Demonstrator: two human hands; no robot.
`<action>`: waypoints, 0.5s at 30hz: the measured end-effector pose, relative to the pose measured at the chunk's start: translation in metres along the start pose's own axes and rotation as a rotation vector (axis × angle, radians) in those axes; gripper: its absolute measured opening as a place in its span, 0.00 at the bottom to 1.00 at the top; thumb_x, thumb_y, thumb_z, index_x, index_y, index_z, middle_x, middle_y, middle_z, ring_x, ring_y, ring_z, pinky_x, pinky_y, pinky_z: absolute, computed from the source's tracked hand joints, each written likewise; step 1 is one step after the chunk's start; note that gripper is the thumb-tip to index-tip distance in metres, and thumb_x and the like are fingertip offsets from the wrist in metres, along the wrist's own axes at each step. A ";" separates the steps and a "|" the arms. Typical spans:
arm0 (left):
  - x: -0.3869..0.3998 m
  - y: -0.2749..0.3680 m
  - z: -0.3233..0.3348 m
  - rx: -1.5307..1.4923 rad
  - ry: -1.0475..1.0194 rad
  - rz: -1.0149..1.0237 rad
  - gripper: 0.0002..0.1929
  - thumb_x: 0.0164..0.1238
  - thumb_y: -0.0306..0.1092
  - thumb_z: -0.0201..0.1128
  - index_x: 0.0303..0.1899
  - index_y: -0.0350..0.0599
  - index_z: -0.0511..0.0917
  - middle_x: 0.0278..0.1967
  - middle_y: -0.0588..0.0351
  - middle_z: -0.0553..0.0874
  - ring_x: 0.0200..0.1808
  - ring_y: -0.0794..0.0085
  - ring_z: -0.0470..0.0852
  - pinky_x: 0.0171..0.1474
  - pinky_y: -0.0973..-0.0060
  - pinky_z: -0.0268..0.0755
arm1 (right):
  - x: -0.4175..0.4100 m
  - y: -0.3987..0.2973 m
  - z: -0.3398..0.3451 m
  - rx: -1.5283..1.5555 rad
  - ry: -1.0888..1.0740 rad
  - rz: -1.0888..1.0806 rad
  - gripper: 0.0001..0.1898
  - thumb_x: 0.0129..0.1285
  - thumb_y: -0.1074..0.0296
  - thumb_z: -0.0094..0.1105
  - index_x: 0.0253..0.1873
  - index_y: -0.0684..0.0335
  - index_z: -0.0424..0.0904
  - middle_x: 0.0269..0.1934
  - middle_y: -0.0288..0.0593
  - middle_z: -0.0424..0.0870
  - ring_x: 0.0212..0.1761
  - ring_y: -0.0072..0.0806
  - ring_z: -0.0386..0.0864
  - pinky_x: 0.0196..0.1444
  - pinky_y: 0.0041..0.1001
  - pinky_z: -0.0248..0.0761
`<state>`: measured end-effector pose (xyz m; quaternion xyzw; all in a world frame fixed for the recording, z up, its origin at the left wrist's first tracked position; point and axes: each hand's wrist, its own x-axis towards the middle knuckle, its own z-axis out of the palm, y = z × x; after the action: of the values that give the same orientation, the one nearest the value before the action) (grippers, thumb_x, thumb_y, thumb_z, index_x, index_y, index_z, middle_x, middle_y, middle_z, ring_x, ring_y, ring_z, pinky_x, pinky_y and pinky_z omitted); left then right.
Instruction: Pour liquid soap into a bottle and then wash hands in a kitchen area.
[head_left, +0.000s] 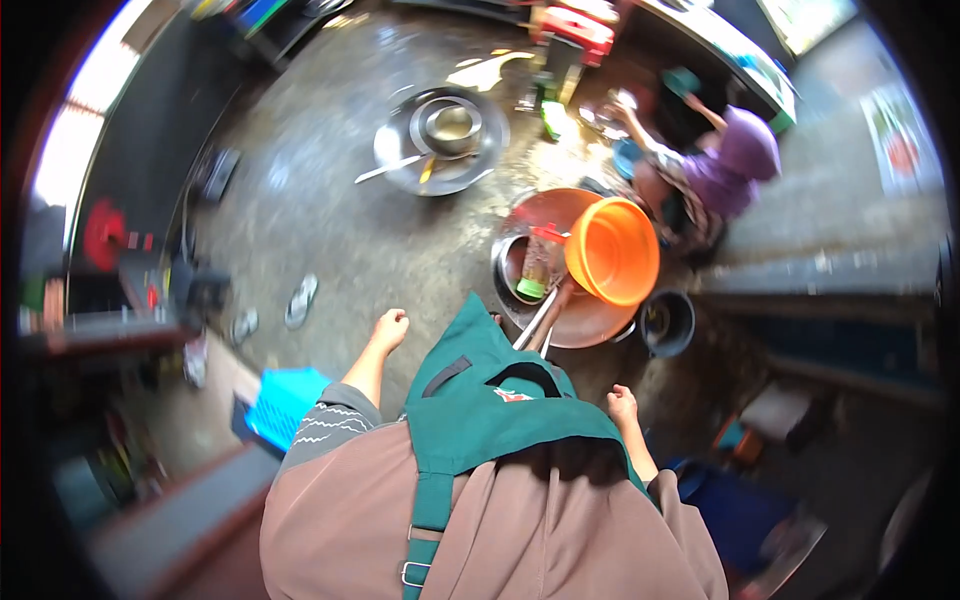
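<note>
My left hand (391, 330) hangs beside the green apron (510, 420), its fingers curled with nothing seen in them. On the apron's other side my right hand (622, 403) is also loosely curled, and no object shows in it. Ahead of me on the floor stands a wide round basin (592, 330). In it are an orange plastic tub (616, 251), a clear container with a red lid and green base (536, 266), a metal pot and long handles. Beside the basin, nearest my right hand, is a dark bucket (667, 324).
A large metal bowl (480, 169) holding smaller bowls and utensils stands on the concrete floor. A person in purple (724, 172) crouches at the right, arms reaching out. Sandals (301, 301) and a blue plastic basket (281, 409) lie at the left. A raised ledge (817, 274) runs along the right.
</note>
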<state>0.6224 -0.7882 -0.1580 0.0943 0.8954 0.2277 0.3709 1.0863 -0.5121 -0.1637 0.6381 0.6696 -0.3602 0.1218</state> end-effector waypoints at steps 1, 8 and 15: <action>-0.016 -0.029 0.007 -0.100 0.060 -0.038 0.19 0.59 0.38 0.55 0.51 0.39 0.75 0.47 0.45 0.81 0.51 0.62 0.79 0.54 0.69 0.69 | 0.018 -0.016 -0.017 -0.018 -0.015 -0.048 0.20 0.53 0.63 0.56 0.52 0.62 0.74 0.40 0.50 0.82 0.45 0.39 0.79 0.51 0.32 0.70; -0.209 -0.144 0.138 -0.215 0.205 -0.493 0.18 0.56 0.39 0.53 0.46 0.39 0.77 0.44 0.41 0.81 0.49 0.54 0.79 0.53 0.65 0.69 | 0.144 -0.105 -0.075 -0.359 -0.133 -0.386 0.19 0.55 0.65 0.53 0.51 0.64 0.75 0.42 0.53 0.81 0.47 0.41 0.79 0.52 0.32 0.70; -0.319 -0.157 0.289 -0.277 -0.091 -0.707 0.19 0.53 0.44 0.61 0.43 0.41 0.81 0.40 0.45 0.84 0.45 0.56 0.82 0.44 0.67 0.72 | 0.171 -0.156 -0.024 -0.533 -0.227 -0.807 0.18 0.55 0.61 0.53 0.48 0.64 0.77 0.40 0.55 0.82 0.45 0.44 0.79 0.50 0.35 0.71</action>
<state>1.0519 -0.9362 -0.2146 -0.2616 0.8159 0.2001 0.4753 0.9203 -0.3543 -0.2018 0.2316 0.9145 -0.2621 0.2035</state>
